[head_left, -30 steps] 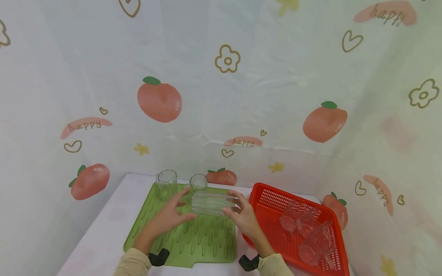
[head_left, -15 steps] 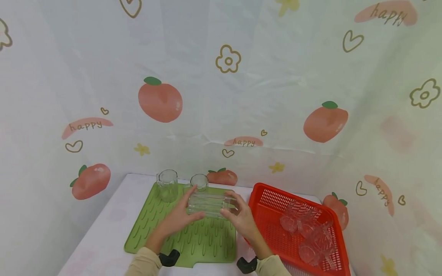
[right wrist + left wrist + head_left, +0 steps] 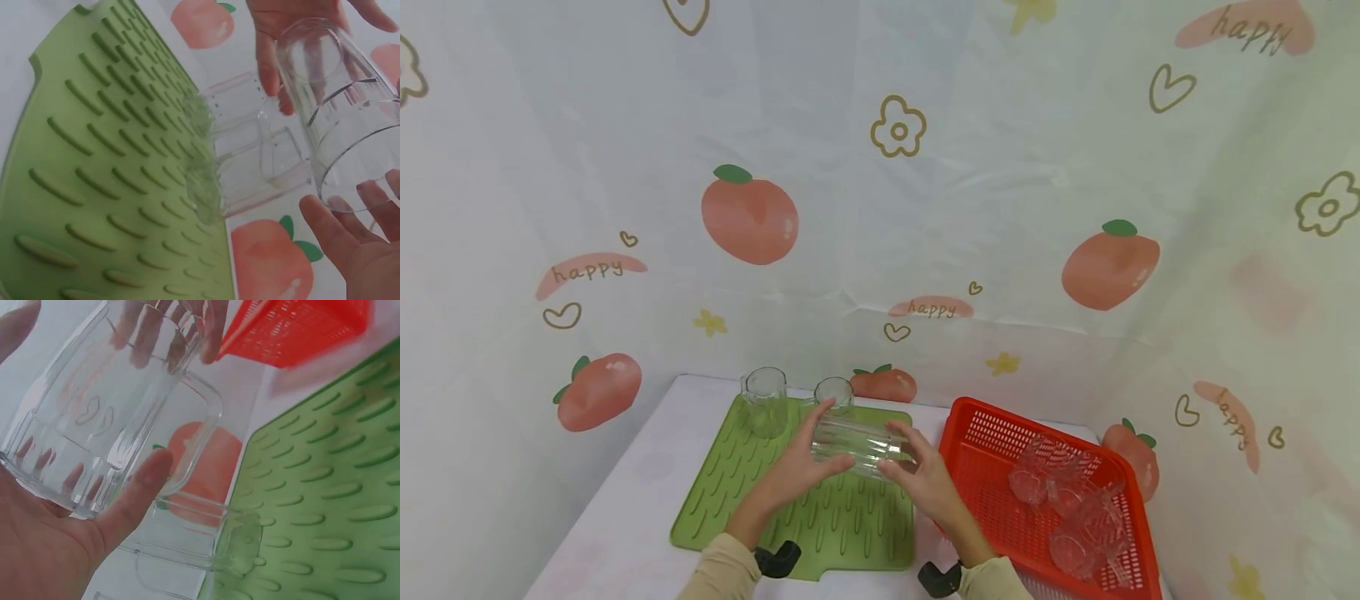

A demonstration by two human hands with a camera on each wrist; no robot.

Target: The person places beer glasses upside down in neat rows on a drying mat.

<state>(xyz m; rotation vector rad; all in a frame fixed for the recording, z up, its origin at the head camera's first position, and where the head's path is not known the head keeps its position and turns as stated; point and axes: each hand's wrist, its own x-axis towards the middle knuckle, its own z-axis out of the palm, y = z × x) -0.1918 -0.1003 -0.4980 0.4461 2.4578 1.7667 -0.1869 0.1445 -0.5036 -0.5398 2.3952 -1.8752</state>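
Note:
A clear glass mug (image 3: 852,443) lies sideways in the air above the green drying mat (image 3: 805,533), held from both ends. My left hand (image 3: 797,472) grips its base end; in the left wrist view the thumb (image 3: 147,475) lies along the glass near the handle. At the rim end, my right hand (image 3: 931,485) holds it between thumb and fingers, and the right wrist view has those fingers (image 3: 319,215) right at the rim. Two more glass mugs, the left one (image 3: 766,408) and the right one (image 3: 833,393), stand upright along the mat's back edge.
To the right, a red plastic basket (image 3: 962,408) holds several clear glass mugs (image 3: 1071,500) lying on their sides. A white patterned sheet (image 3: 895,208) rises as a wall behind and beside the white table (image 3: 617,500).
My left hand has moved right and closed on the mug's base end. The mug has shifted slightly and tilted, its rim end now lower. My right hand keeps its hold.

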